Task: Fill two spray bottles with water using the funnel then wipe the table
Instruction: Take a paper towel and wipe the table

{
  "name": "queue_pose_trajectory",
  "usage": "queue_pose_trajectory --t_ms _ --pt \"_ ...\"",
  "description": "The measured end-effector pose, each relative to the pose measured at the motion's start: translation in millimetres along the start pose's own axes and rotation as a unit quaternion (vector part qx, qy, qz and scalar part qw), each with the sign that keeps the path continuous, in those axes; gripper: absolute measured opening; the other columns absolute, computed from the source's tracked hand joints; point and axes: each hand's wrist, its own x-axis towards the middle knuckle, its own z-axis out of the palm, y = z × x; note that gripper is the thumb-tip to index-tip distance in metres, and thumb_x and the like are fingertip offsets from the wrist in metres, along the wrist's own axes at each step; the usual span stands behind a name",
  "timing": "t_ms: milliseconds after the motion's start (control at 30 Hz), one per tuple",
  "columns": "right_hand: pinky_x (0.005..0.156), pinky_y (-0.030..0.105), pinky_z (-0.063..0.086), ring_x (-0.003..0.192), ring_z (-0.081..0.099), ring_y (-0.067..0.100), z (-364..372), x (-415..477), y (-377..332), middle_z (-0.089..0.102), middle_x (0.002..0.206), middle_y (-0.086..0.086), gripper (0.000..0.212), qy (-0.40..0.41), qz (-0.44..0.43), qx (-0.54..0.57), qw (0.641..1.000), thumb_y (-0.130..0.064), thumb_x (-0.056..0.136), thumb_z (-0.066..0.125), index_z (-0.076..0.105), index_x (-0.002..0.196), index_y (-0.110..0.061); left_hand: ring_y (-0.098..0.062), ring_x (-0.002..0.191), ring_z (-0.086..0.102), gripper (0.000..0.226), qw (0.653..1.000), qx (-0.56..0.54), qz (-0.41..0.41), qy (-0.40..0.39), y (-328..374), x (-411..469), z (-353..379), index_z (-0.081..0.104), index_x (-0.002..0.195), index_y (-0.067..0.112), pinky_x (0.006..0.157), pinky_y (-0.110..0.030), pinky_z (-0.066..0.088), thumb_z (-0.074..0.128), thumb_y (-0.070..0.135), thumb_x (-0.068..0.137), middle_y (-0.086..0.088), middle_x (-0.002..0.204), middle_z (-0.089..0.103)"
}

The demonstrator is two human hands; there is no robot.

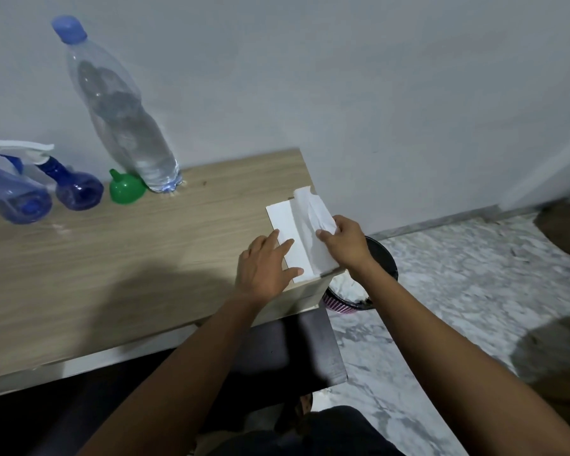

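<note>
Two blue spray bottles (pixel 17 195) (pixel 76 189) with white and blue trigger heads stand at the far left of the wooden table (pixel 112 258). Beside them a green funnel (pixel 125 190) rests mouth-down, and a tall clear water bottle (pixel 122 116) with a blue cap stands behind it. A white tissue pack (pixel 285 225) lies at the table's right end. My left hand (pixel 264 268) presses flat on the pack's near side. My right hand (pixel 341 241) pinches a white tissue (pixel 313 212) that sticks up from the pack.
A black waste bin (pixel 380 258) with white paper inside stands on the marble floor just past the table's right edge. A grey wall runs behind the table. A dark stool or bench sits under the table's near right corner.
</note>
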Motion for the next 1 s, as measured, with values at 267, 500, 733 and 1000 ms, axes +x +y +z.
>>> queue_pose_trajectory --t_ms 267,500,733,1000 --pt "0.055 0.028 0.029 0.059 0.040 0.012 -24.3 -2.1 -23.5 0.041 0.058 -0.008 0.044 0.043 -0.087 -0.092 0.991 -0.028 0.089 0.072 0.042 0.058 -0.022 -0.024 0.149 0.024 0.073 0.999 -0.017 0.012 -0.032 -8.7 4.4 -7.2 0.037 0.152 0.039 0.112 -0.048 0.032 0.063 0.060 0.087 0.004 0.167 0.022" --pt "0.060 0.034 0.035 0.071 0.053 0.030 -51.6 -2.7 -60.6 0.059 0.072 0.019 0.035 0.041 -0.157 -0.136 0.977 -0.028 0.089 0.068 0.058 0.082 0.004 -0.026 0.150 0.020 0.073 0.998 0.007 0.024 -0.049 -8.3 1.7 -10.3 0.027 0.155 0.044 0.113 -0.048 0.031 0.057 0.062 0.091 0.003 0.168 0.017" --pt "0.074 0.034 0.047 0.097 0.061 0.026 -73.5 -9.4 -90.3 0.071 0.099 -0.002 0.023 0.078 -0.205 -0.171 0.961 -0.021 0.089 0.065 0.068 0.112 -0.024 -0.024 0.148 0.028 0.093 0.999 -0.035 0.006 -0.027 -9.8 0.4 -12.1 0.018 0.159 0.034 0.111 -0.046 0.034 0.065 0.062 0.085 0.006 0.164 0.029" --pt "0.086 0.029 0.042 0.116 0.060 0.026 -71.3 -10.5 -81.5 0.073 0.118 -0.003 0.037 0.077 -0.214 -0.184 0.956 -0.013 0.096 0.053 0.068 0.126 -0.028 -0.027 0.149 0.024 0.092 0.999 -0.017 0.036 -0.021 -12.4 -0.2 -8.1 -0.001 0.157 0.047 0.111 -0.048 0.033 0.058 0.063 0.089 0.003 0.166 0.023"
